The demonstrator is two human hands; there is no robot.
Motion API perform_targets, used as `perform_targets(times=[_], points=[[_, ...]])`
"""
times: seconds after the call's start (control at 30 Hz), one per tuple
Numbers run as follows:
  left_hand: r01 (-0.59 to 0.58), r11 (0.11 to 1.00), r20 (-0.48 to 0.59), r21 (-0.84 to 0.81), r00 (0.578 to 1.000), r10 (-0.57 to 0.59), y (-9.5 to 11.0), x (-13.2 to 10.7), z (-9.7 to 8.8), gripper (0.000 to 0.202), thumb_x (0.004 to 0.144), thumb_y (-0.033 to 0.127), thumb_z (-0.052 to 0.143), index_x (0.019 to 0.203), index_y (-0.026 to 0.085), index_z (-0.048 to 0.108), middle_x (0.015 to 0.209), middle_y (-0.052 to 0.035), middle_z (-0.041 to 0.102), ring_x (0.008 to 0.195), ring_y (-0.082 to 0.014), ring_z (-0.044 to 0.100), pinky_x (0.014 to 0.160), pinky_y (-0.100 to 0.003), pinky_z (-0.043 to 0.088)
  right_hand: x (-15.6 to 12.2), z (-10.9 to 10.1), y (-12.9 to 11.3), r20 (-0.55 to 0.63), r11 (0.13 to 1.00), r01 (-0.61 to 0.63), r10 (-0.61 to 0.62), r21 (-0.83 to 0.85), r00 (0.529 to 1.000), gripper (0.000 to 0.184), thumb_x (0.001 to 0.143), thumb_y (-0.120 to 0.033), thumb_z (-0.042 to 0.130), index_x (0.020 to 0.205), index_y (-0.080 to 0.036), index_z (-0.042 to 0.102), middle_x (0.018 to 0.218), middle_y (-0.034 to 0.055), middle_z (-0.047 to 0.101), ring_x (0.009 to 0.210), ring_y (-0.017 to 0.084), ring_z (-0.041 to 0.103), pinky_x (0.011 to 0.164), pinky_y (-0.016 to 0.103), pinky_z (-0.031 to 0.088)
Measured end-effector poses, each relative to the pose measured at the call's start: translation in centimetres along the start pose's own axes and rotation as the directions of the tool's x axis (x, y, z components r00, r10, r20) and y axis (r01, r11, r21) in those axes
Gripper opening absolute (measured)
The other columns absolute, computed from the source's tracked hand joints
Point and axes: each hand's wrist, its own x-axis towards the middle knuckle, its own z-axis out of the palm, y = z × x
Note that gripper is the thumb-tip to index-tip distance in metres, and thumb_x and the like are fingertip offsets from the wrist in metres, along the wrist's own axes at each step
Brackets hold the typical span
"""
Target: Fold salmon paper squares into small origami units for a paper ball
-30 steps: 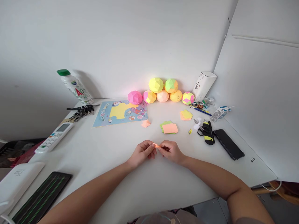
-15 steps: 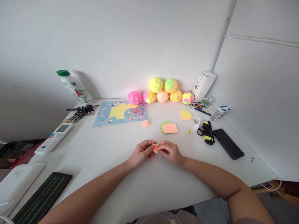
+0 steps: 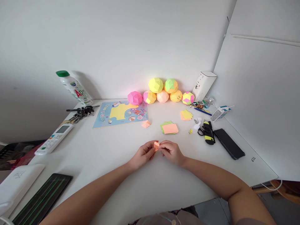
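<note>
Between my two hands is a small folded piece of orange paper (image 3: pixel 156 146), held above the white table. My left hand (image 3: pixel 144 153) pinches it from the left with thumb and fingers. From the right, the closed fingertips of my right hand (image 3: pixel 170 151) grip its edge. Just beyond lies a stack of peach and green paper squares (image 3: pixel 170 128). A folded peach paper piece (image 3: pixel 145 124) sits left of that stack, by the corner of a blue picture board (image 3: pixel 105 120). Some yellow and orange sheets (image 3: pixel 187 114) lie farther back.
Several faceted paper balls (image 3: pixel 162 96) are piled along the wall. Scissors (image 3: pixel 201 132), a yellow-black cutter (image 3: pixel 208 134) and a black phone (image 3: pixel 229 143) lie right. Keys (image 3: pixel 82 113), a bottle (image 3: pixel 76 89), a remote control (image 3: pixel 55 138) and a dark tablet-like slab (image 3: pixel 44 200) line the left.
The orange paper has been turned in my fingers and now shows a flatter, pointed face. My left fingers have shifted slightly on it; both forearms stay nearly in place.
</note>
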Motion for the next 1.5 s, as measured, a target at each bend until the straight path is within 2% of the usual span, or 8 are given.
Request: perform_targets(times=[0.23, 0.4, 0.63, 0.73, 0.87, 1.17, 1.3, 1.5], points=[[-0.019, 0.999, 0.048, 0.034, 0.999, 0.018, 0.6, -0.3, 0.2, 0.038, 0.088, 0.038, 0.045, 0.122, 0.02, 0.048, 0.084, -0.0032, 0.057, 0.057, -0.0103, 0.042, 0.055, -0.024, 0.037, 0.3, -0.3, -0.3, 0.064, 0.933, -0.294, 0.287, 0.205, 0.956, 0.015, 0.08, -0.032, 0.059, 0.081, -0.018, 0.063, 0.073, 0.0015, 0.058, 0.054, 0.011, 0.054, 0.049, 0.026, 0.045], [-0.031, 0.999, 0.066, 0.027, 0.997, 0.029, 0.8, -0.3, 0.6, 0.039, 0.086, 0.036, 0.049, 0.121, 0.019, 0.047, 0.082, -0.0035, 0.056, 0.059, -0.0105, 0.042, 0.055, -0.024, 0.037, 0.5, -0.4, 0.0, 0.079, 0.895, -0.366, 0.358, 0.257, 0.93, 0.016, 0.077, -0.032, 0.063, 0.078, -0.017, 0.06, 0.062, -0.0012, 0.057, 0.053, 0.011, 0.054, 0.05, 0.025, 0.044], [-0.025, 0.999, -0.003, -0.035, 1.0, 0.025, 0.0, 0.0, 0.3, 0.036, 0.085, 0.037, 0.052, 0.115, 0.018, 0.05, 0.07, 0.0006, 0.051, 0.055, -0.0097, 0.044, 0.052, -0.023, 0.038, 0.8, -0.7, -0.2, 0.141, 0.875, -0.364, 0.335, 0.319, 0.931, 0.019, 0.079, -0.032, 0.06, 0.089, -0.018, 0.051, 0.079, 0.0007, 0.059, 0.054, 0.009, 0.055, 0.05, 0.023, 0.043], [-0.01, 0.999, -0.018, -0.051, 1.0, 0.009, -0.2, -0.1, 0.2, 0.038, 0.084, 0.039, 0.053, 0.115, 0.019, 0.049, 0.07, 0.0007, 0.052, 0.055, -0.0098, 0.044, 0.053, -0.023, 0.038, 0.7, -0.6, -0.6, 0.166, 0.903, -0.353, 0.32, 0.243, 0.933, 0.022, 0.078, -0.03, 0.059, 0.096, -0.018, 0.051, 0.082, 0.0015, 0.058, 0.058, 0.009, 0.054, 0.053, 0.023, 0.043], [-0.013, 1.0, -0.028, 0.001, 1.0, 0.013, -0.4, -0.1, 0.4, 0.039, 0.083, 0.039, 0.052, 0.116, 0.019, 0.049, 0.069, 0.0012, 0.052, 0.055, -0.01, 0.044, 0.052, -0.023, 0.037, 0.7, -0.3, -1.2, 0.163, 0.945, -0.316, 0.301, 0.082, 0.94, 0.013, 0.077, -0.026, 0.059, 0.085, -0.016, 0.057, 0.068, -0.0009, 0.054, 0.055, 0.009, 0.047, 0.051, 0.022, 0.039], [-0.132, 0.972, -0.006, 0.193, 0.991, 0.136, -0.7, -0.2, 0.8, 0.032, 0.085, 0.029, 0.047, 0.115, 0.018, 0.05, 0.076, -0.0018, 0.059, 0.061, -0.012, 0.049, 0.058, -0.025, 0.041, 0.7, 0.2, -0.8, 0.113, 0.974, -0.227, 0.229, -0.024, 0.967, 0.008, 0.071, -0.022, 0.056, 0.067, -0.016, 0.052, 0.062, -0.0021, 0.048, 0.051, 0.008, 0.042, 0.046, 0.021, 0.035], [-0.126, 0.978, 0.026, 0.165, 0.992, 0.124, -0.4, -0.3, 0.8, 0.031, 0.085, 0.029, 0.048, 0.114, 0.019, 0.051, 0.085, -0.0048, 0.063, 0.074, -0.0155, 0.056, 0.067, -0.029, 0.045, 0.5, 0.2, -0.5, 0.123, 0.981, -0.189, 0.193, -0.047, 0.973, 0.004, 0.066, -0.015, 0.053, 0.065, -0.016, 0.05, 0.061, -0.0027, 0.046, 0.051, 0.008, 0.04, 0.046, 0.02, 0.034], [-0.044, 0.995, 0.014, 0.091, 0.999, 0.043, 0.5, -0.4, 0.9, 0.035, 0.083, 0.037, 0.052, 0.113, 0.018, 0.053, 0.088, -0.0063, 0.065, 0.073, -0.0163, 0.058, 0.064, -0.028, 0.045, 0.6, 0.0, -0.6, 0.118, 0.981, -0.193, 0.195, -0.028, 0.974, 0.004, 0.064, -0.014, 0.051, 0.063, -0.016, 0.047, 0.059, -0.0035, 0.042, 0.05, 0.008, 0.037, 0.045, 0.02, 0.031]])
